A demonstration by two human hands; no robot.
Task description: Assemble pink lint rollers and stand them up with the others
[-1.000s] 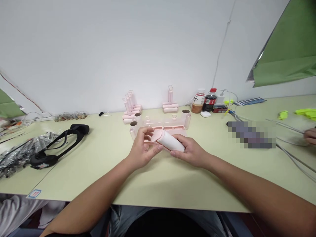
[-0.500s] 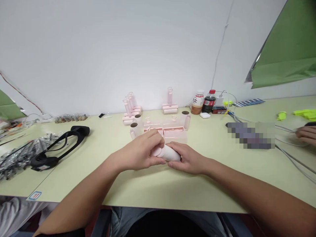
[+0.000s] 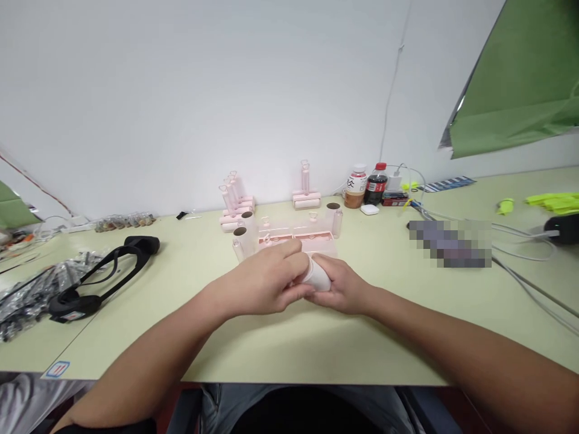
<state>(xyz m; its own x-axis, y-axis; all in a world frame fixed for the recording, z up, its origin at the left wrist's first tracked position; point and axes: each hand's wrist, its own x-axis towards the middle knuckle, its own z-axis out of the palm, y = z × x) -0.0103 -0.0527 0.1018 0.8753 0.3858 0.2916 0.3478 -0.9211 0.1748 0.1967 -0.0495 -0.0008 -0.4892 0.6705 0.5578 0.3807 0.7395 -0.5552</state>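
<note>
Both of my hands are joined around a white lint roller (image 3: 319,277) just above the table. My left hand (image 3: 266,278) is closed over its left end, and the fingers hide that end. My right hand (image 3: 347,286) wraps the right side of the roller. Behind my hands lie open pink boxes (image 3: 315,245), partly covered by my fingers. Sticky-paper rolls with brown cores, one at the left (image 3: 239,239) and one at the right (image 3: 333,218), stand beside the boxes.
Pink lint rollers with upright handles stand along the wall, a group at left (image 3: 233,202) and one in the middle (image 3: 306,191). A cola bottle (image 3: 375,185) and cables are at right. A black headset (image 3: 115,274) and bagged parts lie left.
My left fingers have moved over the roller's pink end, which showed before. The roller is tilted more toward me. The other person's hand at the right has left the view.
</note>
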